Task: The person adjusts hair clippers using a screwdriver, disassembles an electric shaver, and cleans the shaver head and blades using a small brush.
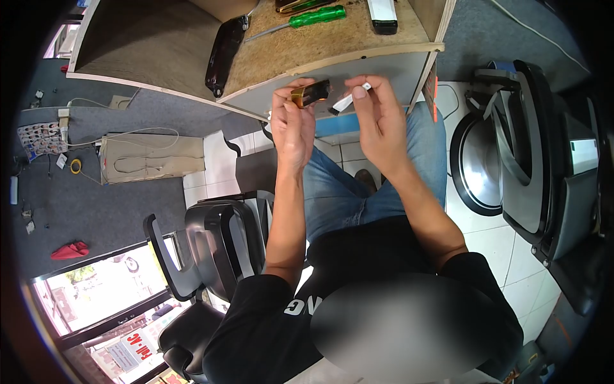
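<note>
Over the lap of the blue jeans [329,198], a gold-and-black device [311,95] is being gripped in the left hand [293,125], with the thumb and fingers closed around it. A short, glossy casing is being shown, amber-gold at the palm side and dark toward the free end. In the right hand [382,125], a slim white piece [344,104] is being pinched between thumb and fingers, its dark tip being pointed toward the device; the two are being held near each other but apart. Just beyond, a green-handled screwdriver [318,16], a glossy black object [227,54] and a white device [382,14] with a black end are being supported by the speckled wooden compartment [281,57]. Farther off, white floor tiles [492,249] are being partly covered by a black armchair [220,243], and daylight is being let in through a window [109,288].
</note>
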Motion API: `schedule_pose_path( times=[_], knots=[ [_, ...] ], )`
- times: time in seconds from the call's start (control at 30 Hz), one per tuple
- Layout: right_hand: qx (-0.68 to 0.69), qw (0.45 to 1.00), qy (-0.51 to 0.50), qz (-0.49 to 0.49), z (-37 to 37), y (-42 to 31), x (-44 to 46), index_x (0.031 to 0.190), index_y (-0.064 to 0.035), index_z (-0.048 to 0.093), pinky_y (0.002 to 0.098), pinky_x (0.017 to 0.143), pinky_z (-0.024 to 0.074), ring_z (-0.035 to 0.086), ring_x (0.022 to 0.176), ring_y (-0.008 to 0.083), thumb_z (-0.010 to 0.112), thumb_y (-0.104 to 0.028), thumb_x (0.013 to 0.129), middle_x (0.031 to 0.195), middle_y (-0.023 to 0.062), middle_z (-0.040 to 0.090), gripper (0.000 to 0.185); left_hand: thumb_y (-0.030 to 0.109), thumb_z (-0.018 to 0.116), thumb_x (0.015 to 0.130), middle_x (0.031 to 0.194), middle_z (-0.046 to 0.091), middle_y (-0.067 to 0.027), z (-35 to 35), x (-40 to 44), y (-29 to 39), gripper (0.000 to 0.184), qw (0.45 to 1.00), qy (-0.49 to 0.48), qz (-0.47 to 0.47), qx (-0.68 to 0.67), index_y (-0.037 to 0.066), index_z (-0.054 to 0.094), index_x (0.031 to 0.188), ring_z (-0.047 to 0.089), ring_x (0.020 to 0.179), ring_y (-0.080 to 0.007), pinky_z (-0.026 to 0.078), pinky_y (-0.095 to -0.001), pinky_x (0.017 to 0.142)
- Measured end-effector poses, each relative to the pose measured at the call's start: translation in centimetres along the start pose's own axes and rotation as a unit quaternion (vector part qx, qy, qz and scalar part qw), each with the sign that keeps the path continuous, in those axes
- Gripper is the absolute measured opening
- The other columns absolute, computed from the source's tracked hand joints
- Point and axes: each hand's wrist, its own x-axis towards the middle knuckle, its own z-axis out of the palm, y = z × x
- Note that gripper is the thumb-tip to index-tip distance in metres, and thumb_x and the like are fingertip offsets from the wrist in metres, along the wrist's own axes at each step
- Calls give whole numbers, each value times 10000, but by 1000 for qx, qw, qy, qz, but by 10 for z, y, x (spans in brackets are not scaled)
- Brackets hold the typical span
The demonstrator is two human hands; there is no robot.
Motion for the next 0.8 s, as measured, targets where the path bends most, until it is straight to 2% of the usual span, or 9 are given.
schedule_pose_path(
  times=[0.1,0.2,0.3,0.4,0.6,0.73,0.8],
  knots=[
    [71,997,-33,25,6,5,-9,1180,14,629,321,777,535,672,847,164,529,-151,1125,890,85,702,200,398,626,1092,1424,592,-173,3,-1,-4,381,998,9,40,45,65,532,1251,603,1279,-253,458,-411,1107],
    [171,975,-54,130,10,9,-17,1205,20,625,292,689,476,575,750,116,506,-136,1126,797,28,606,212,358,650,1086,1426,584,-179,11,-3,2,355,990,18,60,126,64,515,1233,601,1271,-239,467,-405,1108],
    [210,955,-79,195,3,2,-15,1250,33,629,266,622,381,439,689,78,504,-87,1100,789,-18,518,229,311,691,1068,1417,564,-185,20,-2,8,360,978,-9,108,179,48,513,1237,588,1269,-232,471,-400,1113],
    [243,942,-61,223,3,4,-17,1300,44,626,254,608,325,370,685,63,513,-61,1072,799,-36,485,275,259,754,1028,1400,542,-179,21,-1,6,380,970,-12,139,197,29,524,1224,579,1262,-230,477,-390,1102],
    [313,912,-21,265,-1,10,-20,1322,26,640,254,608,312,361,652,61,532,-102,1069,767,-47,434,304,182,868,922,1362,538,-159,25,1,8,464,955,-32,146,255,-12,564,1214,580,1260,-237,473,-390,1107],
    [386,870,-27,305,-6,13,-16,1119,-31,649,263,602,295,329,620,68,529,-188,1094,713,-58,368,200,154,901,877,1351,550,-151,27,1,13,525,941,-40,141,304,-31,585,1254,585,1261,-238,474,-392,1102],
    [401,863,-28,305,-5,19,-18,1000,-66,619,265,601,289,318,614,68,528,-247,1111,691,-62,339,231,139,911,858,1350,557,-149,29,1,17,535,936,-39,137,323,-30,602,1261,588,1261,-239,477,-390,1095]
  ],
)
